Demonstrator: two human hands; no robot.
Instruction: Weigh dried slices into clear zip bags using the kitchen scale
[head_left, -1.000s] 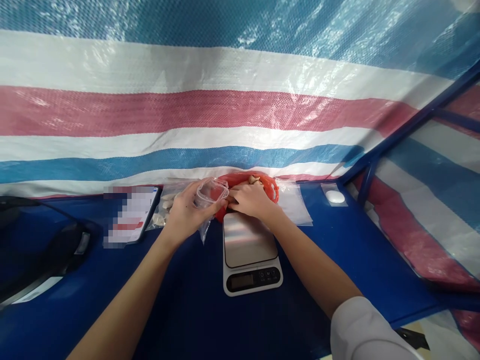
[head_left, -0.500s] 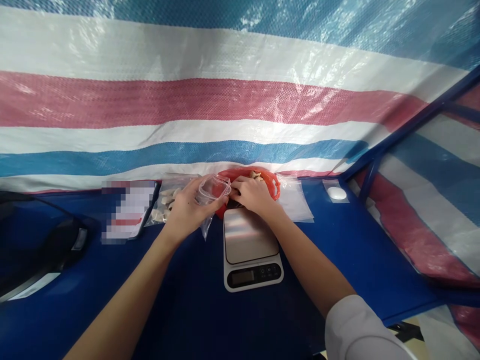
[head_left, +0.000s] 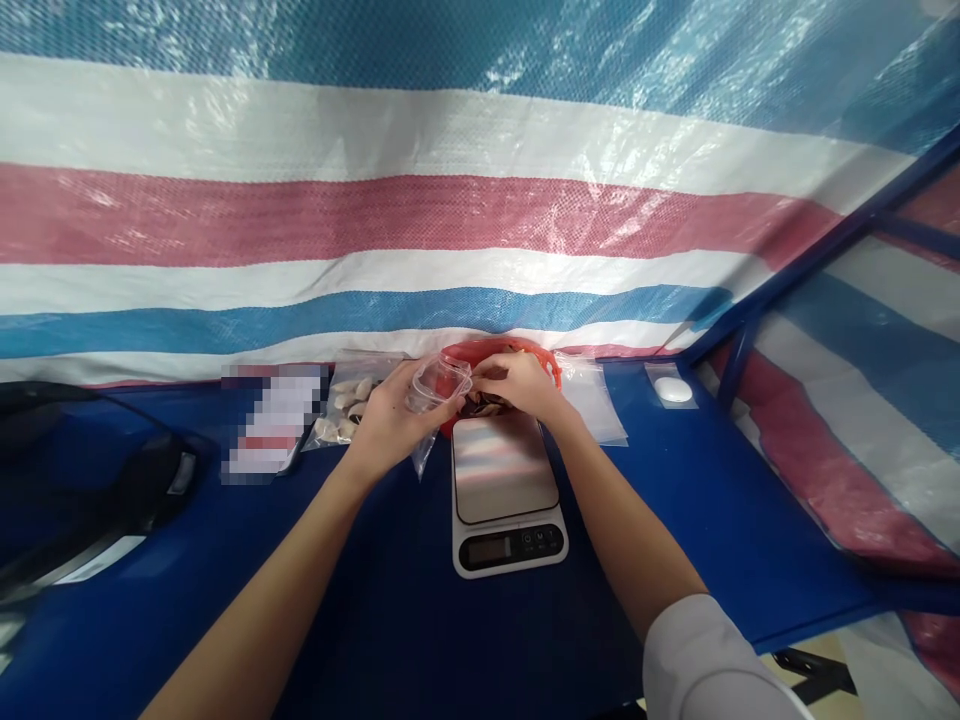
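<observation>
My left hand (head_left: 394, 415) is closed around a clear zip bag (head_left: 442, 380), holding its mouth spread and facing up; the bag's pointed lower end hangs below the fingers. My right hand (head_left: 517, 383) is over a red plastic bag (head_left: 480, 348), its fingertips pinched together beside the zip bag's mouth. What sits in that pinch is too small to make out. Brown and tan dried pieces (head_left: 486, 405) show in the red bag under the right hand. Just in front of the red bag lies a white kitchen scale (head_left: 506, 470) with a bare metal plate and a dark display.
Left of my hands are a filled clear bag of pale pieces (head_left: 346, 405) and a partly blurred phone (head_left: 281, 420). A black strapped device (head_left: 142, 480) lies far left. Flat clear bags (head_left: 592, 400) and a small packet with a white oval (head_left: 673, 389) are right. Striped sheeting (head_left: 450, 215) hangs behind.
My right hand has lifted slightly and shifted right, uncovering more dried pieces in the red bag. My left hand still holds the zip bag's mouth apart. The view has shifted slightly.
</observation>
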